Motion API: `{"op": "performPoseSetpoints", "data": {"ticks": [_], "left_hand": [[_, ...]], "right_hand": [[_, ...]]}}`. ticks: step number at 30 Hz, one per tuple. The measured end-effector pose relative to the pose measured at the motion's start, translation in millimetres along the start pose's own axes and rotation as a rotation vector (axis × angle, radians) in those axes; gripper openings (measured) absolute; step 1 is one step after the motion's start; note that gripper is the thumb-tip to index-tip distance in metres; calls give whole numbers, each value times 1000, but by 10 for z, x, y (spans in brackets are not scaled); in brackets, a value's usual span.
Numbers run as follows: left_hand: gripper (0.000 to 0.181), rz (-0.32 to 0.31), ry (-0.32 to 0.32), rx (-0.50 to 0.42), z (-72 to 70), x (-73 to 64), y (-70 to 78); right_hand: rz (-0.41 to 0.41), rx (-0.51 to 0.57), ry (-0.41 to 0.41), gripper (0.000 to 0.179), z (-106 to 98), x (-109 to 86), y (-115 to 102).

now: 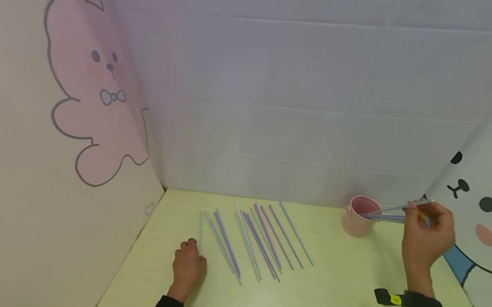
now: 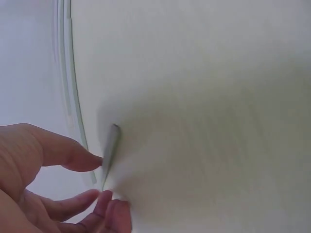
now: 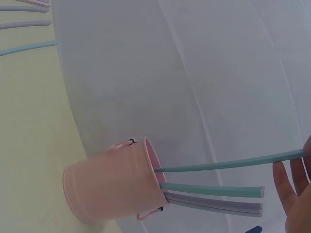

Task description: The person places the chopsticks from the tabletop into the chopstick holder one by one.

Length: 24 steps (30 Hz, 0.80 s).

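At the left end of a row of straws, my left hand [image 1: 188, 266] pinches a pale green straw [image 2: 112, 145] between thumb and fingers, low over the table. On the right, my right hand [image 1: 428, 232] is raised and holds the outer end of a blue-green straw [image 3: 228, 164]. The other end of that straw is inside a small pink bucket [image 1: 355, 226], its tip hidden. A green straw [image 3: 214, 190] and purplish straws [image 3: 214, 203] also lean out over the bucket's rim, below the held one.
Several pastel straws [image 1: 263, 241] lie slanted across the middle of the pale yellow table [image 1: 327, 285]. A white sheet [image 1: 264, 104] rises behind it. Side panels carry a pink rabbit drawing [image 1: 82, 132] and a white animal drawing [image 1: 477, 241].
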<state>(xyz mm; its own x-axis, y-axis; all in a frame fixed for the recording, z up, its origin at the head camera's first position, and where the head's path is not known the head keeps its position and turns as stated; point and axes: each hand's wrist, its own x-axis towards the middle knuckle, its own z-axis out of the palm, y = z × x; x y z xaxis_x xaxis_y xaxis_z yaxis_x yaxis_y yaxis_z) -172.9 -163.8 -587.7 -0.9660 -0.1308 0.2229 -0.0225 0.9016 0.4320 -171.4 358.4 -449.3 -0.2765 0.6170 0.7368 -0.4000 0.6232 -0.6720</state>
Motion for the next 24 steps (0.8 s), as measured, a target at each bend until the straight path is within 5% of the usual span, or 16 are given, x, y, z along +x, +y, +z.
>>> {"op": "performPoseSetpoints", "data": {"ticks": [5, 24], "left_hand": [[15, -19, -14, 33, -39, 37, -50], [21, -33, -105, -45, -269, 107, -94]], "right_hand": [[69, -31, -7, 26, 1, -62, 4], [116, -108, -30, 24, 8, -142, -258]]}}
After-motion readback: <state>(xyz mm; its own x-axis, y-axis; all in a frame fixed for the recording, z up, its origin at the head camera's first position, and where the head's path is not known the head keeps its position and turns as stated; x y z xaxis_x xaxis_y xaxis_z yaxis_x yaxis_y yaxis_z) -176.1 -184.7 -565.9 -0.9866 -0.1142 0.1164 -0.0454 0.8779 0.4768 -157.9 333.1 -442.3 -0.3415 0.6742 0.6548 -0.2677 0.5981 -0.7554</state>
